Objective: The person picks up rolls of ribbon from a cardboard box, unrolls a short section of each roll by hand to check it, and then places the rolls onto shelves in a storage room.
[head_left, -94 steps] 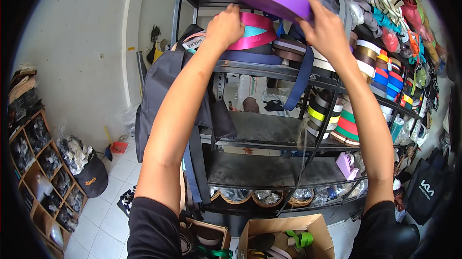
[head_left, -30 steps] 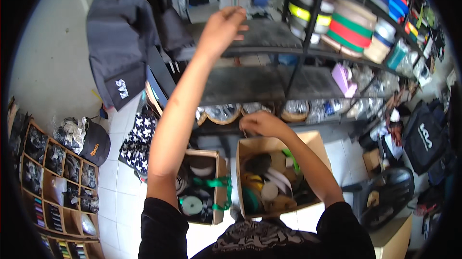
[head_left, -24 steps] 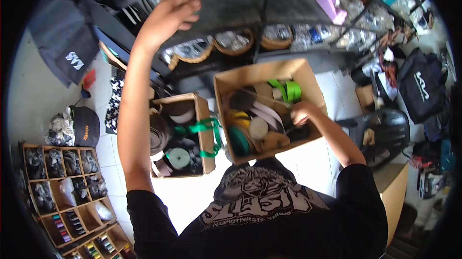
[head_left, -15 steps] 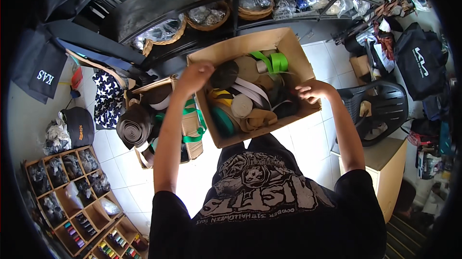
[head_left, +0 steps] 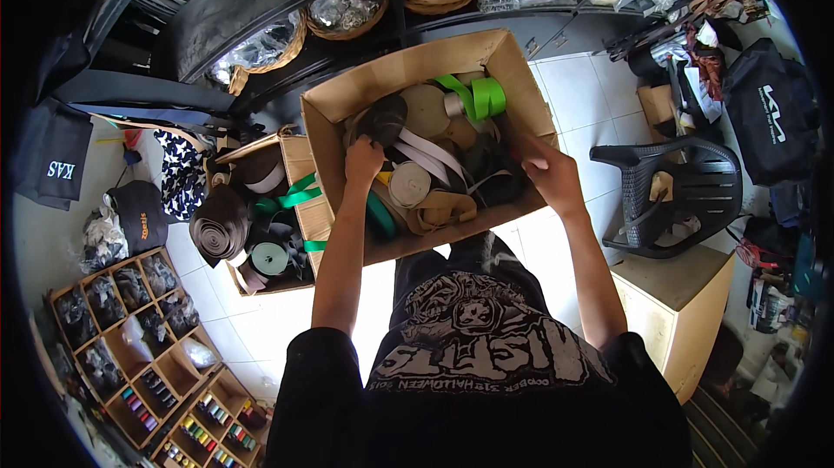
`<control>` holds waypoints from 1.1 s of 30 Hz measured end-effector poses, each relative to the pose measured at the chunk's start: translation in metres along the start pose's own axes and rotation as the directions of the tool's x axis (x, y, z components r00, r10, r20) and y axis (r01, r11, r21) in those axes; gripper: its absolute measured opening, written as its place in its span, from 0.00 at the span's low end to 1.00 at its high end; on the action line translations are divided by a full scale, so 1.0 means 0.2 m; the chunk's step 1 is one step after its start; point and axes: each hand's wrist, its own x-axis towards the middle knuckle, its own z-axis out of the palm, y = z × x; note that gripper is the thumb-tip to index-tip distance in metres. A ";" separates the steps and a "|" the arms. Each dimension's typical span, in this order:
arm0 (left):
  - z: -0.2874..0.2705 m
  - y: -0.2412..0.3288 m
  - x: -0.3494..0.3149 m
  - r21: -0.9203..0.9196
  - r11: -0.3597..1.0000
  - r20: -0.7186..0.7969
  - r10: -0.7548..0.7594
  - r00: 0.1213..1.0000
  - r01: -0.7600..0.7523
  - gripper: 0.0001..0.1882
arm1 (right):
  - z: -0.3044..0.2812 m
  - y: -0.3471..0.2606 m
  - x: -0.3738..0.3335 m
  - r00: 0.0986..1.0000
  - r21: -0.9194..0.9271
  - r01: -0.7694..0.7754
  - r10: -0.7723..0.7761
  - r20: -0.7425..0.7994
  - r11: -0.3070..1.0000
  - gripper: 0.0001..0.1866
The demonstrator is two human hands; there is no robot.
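Dark roll (head_left: 383, 119), upper middle of frame: likely soft, light, pinch across rim; left hand (head_left: 364, 160) curled at it, right hand (head_left: 554, 176) by carton (head_left: 408, 73) wall, can't tell either fingers' grip.

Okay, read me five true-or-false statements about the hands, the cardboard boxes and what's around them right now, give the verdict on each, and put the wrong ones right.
1. A black plastic chair stands to the right of the larger cardboard box. True.
2. Every roll lies outside that box. False: a bright green roll and a cream roll lie inside it.
3. Both hands are at the smaller box. False: the left hand and the right hand are both at the larger one.
4. A wooden compartment unit holds colourful spools. True.
5. The left hand is next to a dark roll. True.
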 end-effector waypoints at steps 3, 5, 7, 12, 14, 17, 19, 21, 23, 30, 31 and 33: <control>0.04 -0.03 0.06 -0.056 0.993 -0.096 -0.106 0.990 0.101 0.18 | 0.01 0.10 0.00 0.990 0.035 0.130 -0.127 -0.063 0.991 0.27; 0.07 -0.07 0.08 -0.103 0.980 -0.114 -0.182 0.977 0.170 0.19 | 0.02 0.06 -0.02 0.974 0.075 0.029 -0.045 0.221 0.997 0.29; 0.09 -0.08 0.11 -0.127 0.968 -0.111 -0.230 0.967 0.216 0.20 | 0.12 0.03 -0.09 0.912 0.166 -0.037 -0.035 0.408 0.985 0.33; 0.09 0.00 0.14 -0.054 0.958 -0.054 -0.284 0.957 0.281 0.21 | 0.40 -0.01 -0.11 0.904 -0.226 -0.194 0.263 0.336 0.955 0.31; 0.09 -0.03 0.13 -0.049 0.956 -0.065 -0.293 0.954 0.290 0.21 | 0.42 0.03 -0.07 0.892 -0.325 -0.191 0.302 0.337 0.926 0.27; 0.10 -0.10 0.14 -0.102 0.966 -0.100 -0.247 0.964 0.237 0.21 | 0.26 0.09 -0.03 0.920 0.097 -0.153 0.105 0.378 0.984 0.15; 0.11 -0.14 0.15 -0.157 0.961 -0.075 -0.242 0.968 0.228 0.21 | -0.04 0.06 -0.04 0.859 0.482 -0.350 0.070 0.506 0.804 0.14; 0.13 -0.24 0.15 -0.153 0.961 -0.100 -0.246 0.964 0.229 0.21 | -0.41 0.02 -0.10 0.920 0.641 -0.314 0.058 0.388 0.700 0.13; 0.14 -0.31 0.17 -0.150 0.964 -0.112 -0.236 0.965 0.218 0.21 | -0.79 0.10 -0.26 0.988 0.782 -0.149 0.123 0.093 0.605 0.12; 0.10 -0.28 0.25 -0.256 0.902 0.048 -0.347 0.937 0.347 0.22 | -1.40 0.56 -0.58 0.818 0.664 -0.117 0.451 -0.357 0.739 0.13; 0.10 -0.30 0.26 -0.285 0.880 0.073 -0.376 0.924 0.380 0.21 | -1.40 0.62 -0.57 0.840 0.682 -0.136 0.448 -0.305 0.719 0.12; 0.08 -0.20 0.25 -0.294 0.851 0.156 -0.407 0.900 0.435 0.21 | -1.41 0.66 -0.58 0.850 0.692 -0.169 0.459 -0.258 0.702 0.12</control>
